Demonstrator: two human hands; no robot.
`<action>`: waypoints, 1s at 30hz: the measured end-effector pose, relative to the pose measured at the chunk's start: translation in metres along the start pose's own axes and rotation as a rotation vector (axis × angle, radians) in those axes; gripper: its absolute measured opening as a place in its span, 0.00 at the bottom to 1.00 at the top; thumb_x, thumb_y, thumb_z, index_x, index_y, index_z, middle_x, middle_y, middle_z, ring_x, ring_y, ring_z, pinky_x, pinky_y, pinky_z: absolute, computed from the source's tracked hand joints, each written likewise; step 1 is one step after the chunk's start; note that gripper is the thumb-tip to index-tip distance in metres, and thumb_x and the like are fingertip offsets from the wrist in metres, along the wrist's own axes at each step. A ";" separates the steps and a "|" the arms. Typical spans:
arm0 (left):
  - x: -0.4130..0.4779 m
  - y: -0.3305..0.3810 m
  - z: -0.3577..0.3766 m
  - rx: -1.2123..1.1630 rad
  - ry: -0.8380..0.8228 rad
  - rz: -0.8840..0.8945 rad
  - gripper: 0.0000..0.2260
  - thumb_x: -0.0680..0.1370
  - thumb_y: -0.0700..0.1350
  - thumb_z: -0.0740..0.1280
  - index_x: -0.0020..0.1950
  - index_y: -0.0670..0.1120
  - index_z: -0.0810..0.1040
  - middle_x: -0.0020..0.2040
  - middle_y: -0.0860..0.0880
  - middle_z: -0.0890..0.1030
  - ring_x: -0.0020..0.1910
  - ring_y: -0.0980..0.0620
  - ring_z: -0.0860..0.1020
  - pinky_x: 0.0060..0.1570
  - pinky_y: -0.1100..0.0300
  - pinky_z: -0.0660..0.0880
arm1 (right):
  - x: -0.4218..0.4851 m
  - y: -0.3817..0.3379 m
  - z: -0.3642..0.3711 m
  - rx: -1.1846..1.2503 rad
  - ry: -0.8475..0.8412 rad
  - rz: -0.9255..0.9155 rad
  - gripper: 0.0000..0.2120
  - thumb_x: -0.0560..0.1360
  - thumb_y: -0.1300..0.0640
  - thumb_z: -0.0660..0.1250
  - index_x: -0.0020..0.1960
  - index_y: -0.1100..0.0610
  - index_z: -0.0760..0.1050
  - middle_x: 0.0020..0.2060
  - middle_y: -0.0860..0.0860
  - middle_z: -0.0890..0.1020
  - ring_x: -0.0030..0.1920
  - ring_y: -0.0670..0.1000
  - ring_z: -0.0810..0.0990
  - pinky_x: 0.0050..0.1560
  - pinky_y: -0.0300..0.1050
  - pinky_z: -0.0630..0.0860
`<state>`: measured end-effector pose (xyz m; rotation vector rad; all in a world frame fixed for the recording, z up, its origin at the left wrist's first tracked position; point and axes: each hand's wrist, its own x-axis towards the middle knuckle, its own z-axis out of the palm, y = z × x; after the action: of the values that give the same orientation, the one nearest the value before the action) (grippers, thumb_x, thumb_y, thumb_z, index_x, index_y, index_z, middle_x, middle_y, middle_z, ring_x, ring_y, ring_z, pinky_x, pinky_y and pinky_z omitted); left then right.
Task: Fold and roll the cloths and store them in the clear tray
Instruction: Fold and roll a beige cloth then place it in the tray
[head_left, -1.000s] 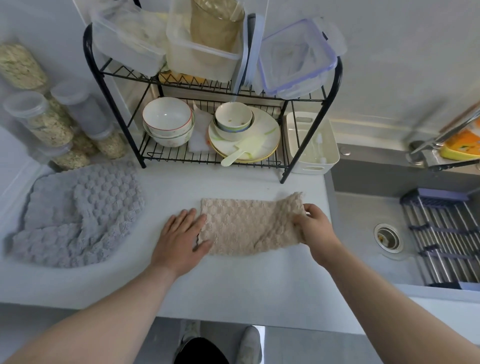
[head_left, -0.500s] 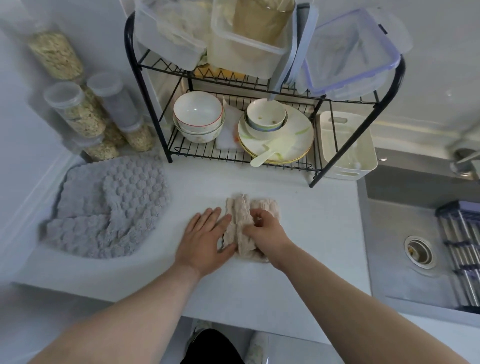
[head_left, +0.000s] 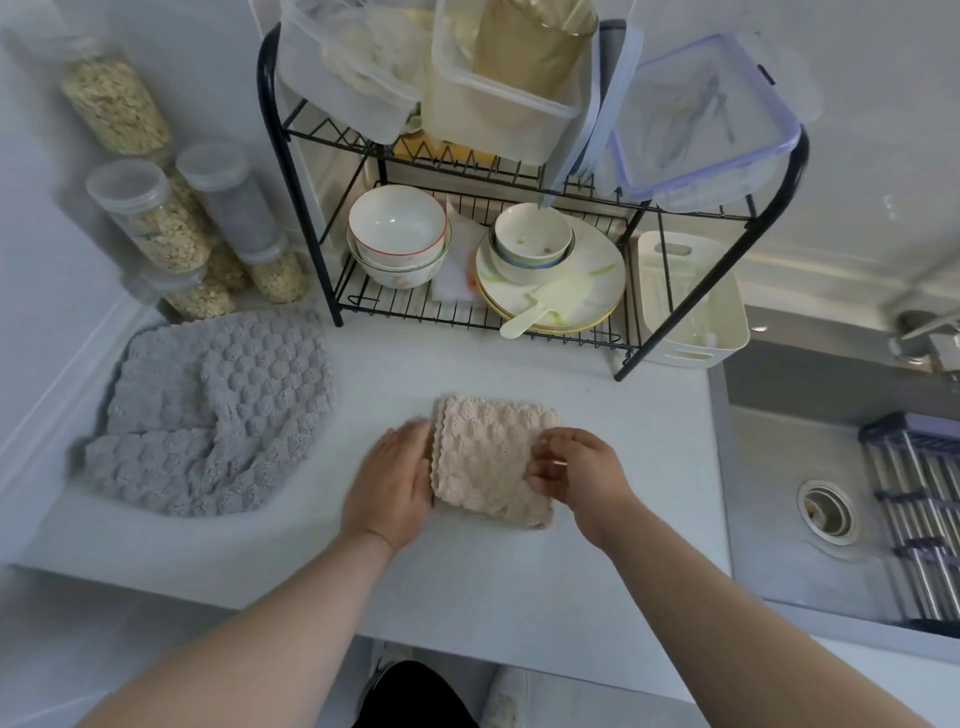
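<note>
A beige textured cloth (head_left: 491, 457) lies folded into a square on the white counter in front of me. My left hand (head_left: 389, 475) lies flat with straight fingers against the cloth's left edge. My right hand (head_left: 576, 473) is at the cloth's right edge with its fingers curled, pinching the fold. A grey textured cloth (head_left: 218, 410) lies crumpled on the counter to the left. A white open tray (head_left: 691, 306) stands by the right leg of the dish rack. Clear plastic containers (head_left: 701, 119) sit on the rack's top shelf.
A black wire dish rack (head_left: 332, 249) with bowls (head_left: 397, 234) and plates (head_left: 597, 291) stands behind the cloth. Grain jars (head_left: 150, 218) stand at the back left. The sink (head_left: 826, 509) with a roll-up drying rack (head_left: 924, 519) is to the right. The counter's front edge is near me.
The long beige cloth was folded in half from right to left by my right hand, which then moved back to the right edge. The cloth now lies as a flat square.
</note>
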<state>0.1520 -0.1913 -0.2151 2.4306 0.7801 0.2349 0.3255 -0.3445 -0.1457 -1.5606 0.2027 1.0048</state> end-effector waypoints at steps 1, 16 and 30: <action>-0.001 -0.001 -0.001 -0.069 0.055 -0.042 0.26 0.79 0.51 0.49 0.73 0.40 0.66 0.70 0.41 0.73 0.69 0.43 0.71 0.72 0.53 0.62 | 0.002 0.003 -0.003 0.044 -0.013 0.027 0.08 0.77 0.68 0.60 0.54 0.66 0.75 0.42 0.60 0.79 0.38 0.57 0.79 0.41 0.50 0.81; -0.010 0.001 -0.001 0.122 -0.071 0.461 0.26 0.79 0.52 0.56 0.76 0.47 0.64 0.77 0.41 0.62 0.76 0.42 0.61 0.73 0.49 0.59 | 0.008 0.036 0.007 -0.620 0.212 -0.241 0.31 0.66 0.56 0.74 0.66 0.48 0.66 0.57 0.52 0.71 0.48 0.52 0.78 0.51 0.52 0.80; -0.006 0.035 -0.032 -0.081 0.030 0.160 0.31 0.74 0.58 0.61 0.73 0.45 0.68 0.74 0.49 0.66 0.73 0.53 0.63 0.71 0.51 0.64 | -0.035 -0.016 -0.022 -0.436 -0.070 -0.214 0.10 0.69 0.68 0.65 0.41 0.55 0.69 0.36 0.52 0.74 0.34 0.51 0.71 0.30 0.40 0.67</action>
<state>0.1542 -0.2034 -0.1690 2.4198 0.5772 0.3587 0.3244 -0.3729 -0.1120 -1.8878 -0.2454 0.9720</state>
